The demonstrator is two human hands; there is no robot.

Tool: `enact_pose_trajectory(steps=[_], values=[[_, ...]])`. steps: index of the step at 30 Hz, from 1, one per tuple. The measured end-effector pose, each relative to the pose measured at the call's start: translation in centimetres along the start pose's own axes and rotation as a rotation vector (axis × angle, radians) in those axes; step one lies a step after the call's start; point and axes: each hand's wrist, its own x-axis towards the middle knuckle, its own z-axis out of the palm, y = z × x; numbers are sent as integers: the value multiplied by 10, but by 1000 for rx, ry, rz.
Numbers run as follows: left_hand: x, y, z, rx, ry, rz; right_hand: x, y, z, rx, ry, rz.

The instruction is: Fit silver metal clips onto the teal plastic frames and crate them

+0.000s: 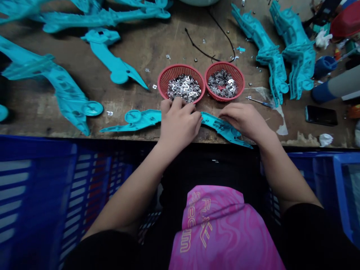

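A long, curved turquoise plastic part (222,127) lies along the front edge of the workbench, its middle covered by my left hand (180,122). The fingers of that hand are bent down over the part's far edge, close to a red basket (161,80) of small metal clips (184,88). My right hand (246,118) is closed in a pinch at the right half of the part. Whatever is between its fingertips is hidden. Beyond it stands a second red basket (242,80) with more small metal pieces (222,82).
More turquoise parts lie left (67,90) and back right (277,56). A thin pointed tool (260,102), a phone (321,115) and a black cord (197,45) rest on the wooden bench (135,48). Blue crates (36,187) stand below its edge.
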Motion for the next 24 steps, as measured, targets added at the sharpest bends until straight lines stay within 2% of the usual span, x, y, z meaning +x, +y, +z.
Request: enact_pose_trajectory(steps=[3, 6, 9, 13, 16, 21, 24], values=[[9, 8, -2, -3, -56, 29, 11, 3, 0, -146, -169, -67], [17, 17, 0, -5, -119, 6, 20, 2, 1, -216, -243, -92], [21, 18, 4, -48, -104, -44, 24, 3, 1, -193, -260, -111], [25, 12, 11, -50, -16, -19, 26, 6, 0, -221, -280, -140], [25, 9, 14, 12, -29, -3, 27, 2, -1, -306, -302, -172], [27, 8, 5, 23, -43, 20, 27, -13, -6, -424, -331, -166], [44, 13, -4, 58, -25, 14, 28, -22, -9, -488, -377, -137]])
